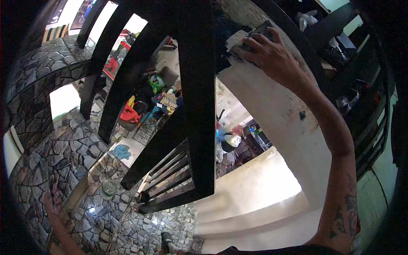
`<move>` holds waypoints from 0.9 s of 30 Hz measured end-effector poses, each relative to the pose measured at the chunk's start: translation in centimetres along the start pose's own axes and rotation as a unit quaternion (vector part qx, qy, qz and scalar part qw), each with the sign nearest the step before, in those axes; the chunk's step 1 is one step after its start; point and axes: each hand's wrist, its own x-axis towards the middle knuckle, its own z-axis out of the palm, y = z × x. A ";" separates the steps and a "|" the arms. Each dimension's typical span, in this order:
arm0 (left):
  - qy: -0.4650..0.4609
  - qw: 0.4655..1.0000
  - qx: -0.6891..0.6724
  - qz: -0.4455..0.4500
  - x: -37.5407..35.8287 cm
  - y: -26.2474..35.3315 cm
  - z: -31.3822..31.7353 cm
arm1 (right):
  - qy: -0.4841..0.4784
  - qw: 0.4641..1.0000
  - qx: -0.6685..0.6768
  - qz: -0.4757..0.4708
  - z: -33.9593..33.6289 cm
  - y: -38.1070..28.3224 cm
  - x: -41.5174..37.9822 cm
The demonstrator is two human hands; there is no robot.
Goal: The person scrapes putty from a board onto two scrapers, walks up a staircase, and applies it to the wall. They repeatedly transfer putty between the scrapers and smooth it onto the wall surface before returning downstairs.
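Note:
High on the right, my right hand [270, 55] reaches up with bent fingers around a dark, block-like pad [264, 30], pressing it to a pale, curved surface [272, 106]. The pad's exact kind cannot be told. Black and flaking whitish patches [234, 41] lie beside the fingertips. Low at the left edge hangs my left hand [55, 195], dim and smeared over the stone-patterned floor, its fingers indistinct. A thick black post [196, 85] stands between the two arms.
Curved black slats [123, 63] fan out to the left. Below are a blue cloth [121, 151], a clear round container [109, 189] and piled clothes [129, 112]. My foot [168, 242] stands on stone-patterned flooring [140, 231]. Black shelving [340, 63] holds bags at right.

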 end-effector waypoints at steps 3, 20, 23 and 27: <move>0.011 1.000 -0.009 0.003 -0.1 -0.1 -0.2 | -0.009 1.000 -0.010 0.007 -0.2 -0.3 -1.1; 0.049 0.995 -0.084 0.013 -0.2 0.2 0.8 | -0.034 0.998 0.036 0.036 -2.4 -2.2 -9.3; -0.055 0.983 -0.166 -0.052 0.1 0.2 -0.5 | -0.041 0.997 0.050 0.045 -1.9 -2.5 -12.3; -0.159 0.980 -0.097 -0.076 3.5 0.9 -7.3 | -0.048 0.996 0.065 0.045 -2.4 -2.7 -16.8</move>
